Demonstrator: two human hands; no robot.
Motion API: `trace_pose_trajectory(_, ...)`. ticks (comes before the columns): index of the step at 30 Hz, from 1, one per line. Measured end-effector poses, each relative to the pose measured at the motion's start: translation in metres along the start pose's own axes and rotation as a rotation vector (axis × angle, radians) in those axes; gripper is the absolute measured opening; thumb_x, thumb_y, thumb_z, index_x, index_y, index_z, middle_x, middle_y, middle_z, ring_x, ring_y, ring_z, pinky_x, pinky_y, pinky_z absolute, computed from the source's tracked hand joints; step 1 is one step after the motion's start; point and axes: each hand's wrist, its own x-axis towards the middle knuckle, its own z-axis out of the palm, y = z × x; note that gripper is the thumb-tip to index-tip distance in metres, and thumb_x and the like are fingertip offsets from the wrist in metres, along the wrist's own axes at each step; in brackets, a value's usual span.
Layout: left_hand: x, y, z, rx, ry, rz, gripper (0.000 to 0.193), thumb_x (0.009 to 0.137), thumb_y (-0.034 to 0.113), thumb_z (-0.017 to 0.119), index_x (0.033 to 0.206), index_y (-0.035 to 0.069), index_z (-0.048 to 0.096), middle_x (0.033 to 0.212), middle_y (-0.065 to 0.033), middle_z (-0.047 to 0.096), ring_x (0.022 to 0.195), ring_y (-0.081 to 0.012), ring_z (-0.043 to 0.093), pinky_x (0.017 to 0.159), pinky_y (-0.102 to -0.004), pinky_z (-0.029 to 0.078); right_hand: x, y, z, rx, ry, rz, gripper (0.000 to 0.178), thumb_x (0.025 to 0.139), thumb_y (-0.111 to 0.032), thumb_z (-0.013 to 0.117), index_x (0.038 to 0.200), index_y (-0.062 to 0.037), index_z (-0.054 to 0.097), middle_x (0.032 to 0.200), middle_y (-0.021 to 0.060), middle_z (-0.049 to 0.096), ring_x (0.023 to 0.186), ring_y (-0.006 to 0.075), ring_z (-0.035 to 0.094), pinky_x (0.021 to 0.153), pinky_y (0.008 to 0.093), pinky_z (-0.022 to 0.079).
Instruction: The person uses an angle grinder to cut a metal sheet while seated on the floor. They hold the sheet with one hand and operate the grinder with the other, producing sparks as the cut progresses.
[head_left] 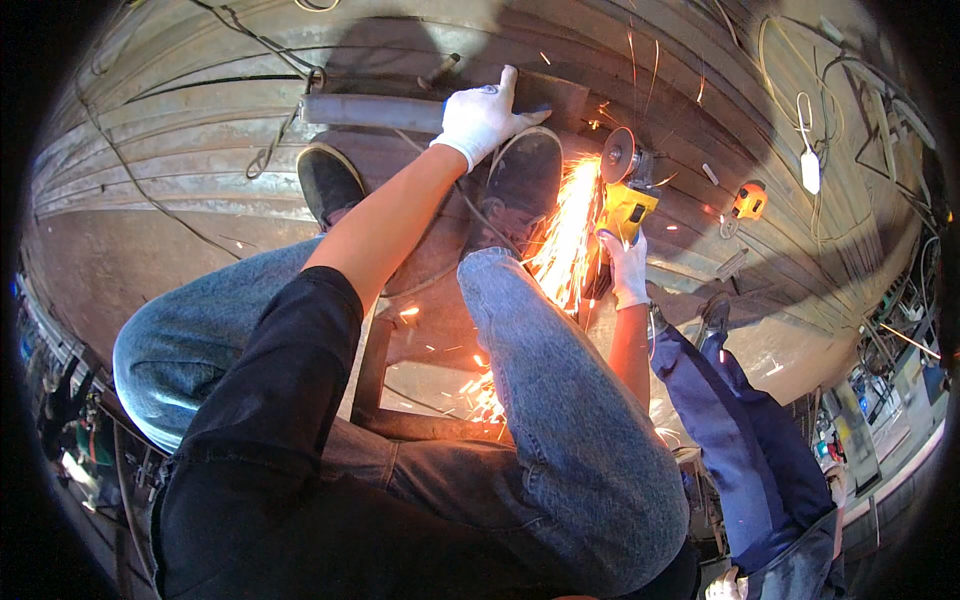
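My left hand (pixel 485 118), in a white glove, presses down on a flat metal bar (pixel 375 112) just beyond my shoes. Its index finger and thumb are stretched apart; the other fingers are partly hidden. In a white glove too, my right hand (pixel 627 268) is closed round the body of a yellow angle grinder (pixel 627 208). The grinder's round disc (pixel 619 155) stands on edge near the bar's right end. Bright sparks (pixel 570 230) stream from it toward me, passing beside my right shoe (pixel 525 170). The exact point of contact is hard to make out.
A yellow tape measure (pixel 749 200) lies right of the grinder. A white lamp-like object (pixel 810 170) hangs on a cord at far right. Cables cross the ribbed metal surface (pixel 180 160). A person in dark blue trousers (pixel 725 430) is close on my right. A metal frame (pixel 400 420) lies below my legs.
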Motion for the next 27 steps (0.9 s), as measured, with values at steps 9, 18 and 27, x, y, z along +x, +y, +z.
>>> trace_pose_trajectory(9, 0.0, -0.001, 0.002, -0.032, 0.041, 0.014, 0.104, 0.084, 0.081, 0.055, 0.149, 0.001, 0.046, 0.098, -0.0176, 0.076, 0.085, -0.0316, 0.075, 0.071, -0.0432, 0.058, 0.003, -0.004, -0.001, 0.05, -0.019, 0.063, 0.045, 0.084, 0.0, 0.078, 0.125, -0.0031, 0.06, 0.109, 0.0036, 0.07, 0.092, 0.0133, 0.067, 0.086, 0.0292, 0.055)
trace_pose_trajectory(18, -0.001, 0.0, -0.003, -0.019, 0.001, 0.009, 0.104, 0.084, 0.081, 0.055, 0.149, 0.0, 0.045, 0.097, -0.019, 0.076, 0.084, -0.0325, 0.075, 0.071, -0.0436, 0.058, -0.008, -0.006, 0.005, 0.024, -0.03, 0.008, 0.046, 0.084, 0.002, 0.077, 0.126, -0.0048, 0.059, 0.108, 0.0024, 0.069, 0.091, 0.0133, 0.067, 0.083, 0.0283, 0.056)
trace_pose_trajectory(27, 0.0, 0.0, -0.003, -0.021, -0.006, 0.006, 0.106, 0.084, 0.081, 0.055, 0.15, -0.001, 0.044, 0.099, -0.0199, 0.076, 0.086, -0.0331, 0.075, 0.071, -0.0435, 0.059, -0.012, 0.011, -0.007, -0.008, -0.055, 0.037, 0.045, 0.084, 0.001, 0.078, 0.125, -0.0045, 0.06, 0.107, 0.0013, 0.069, 0.096, 0.0117, 0.065, 0.085, 0.0284, 0.054)
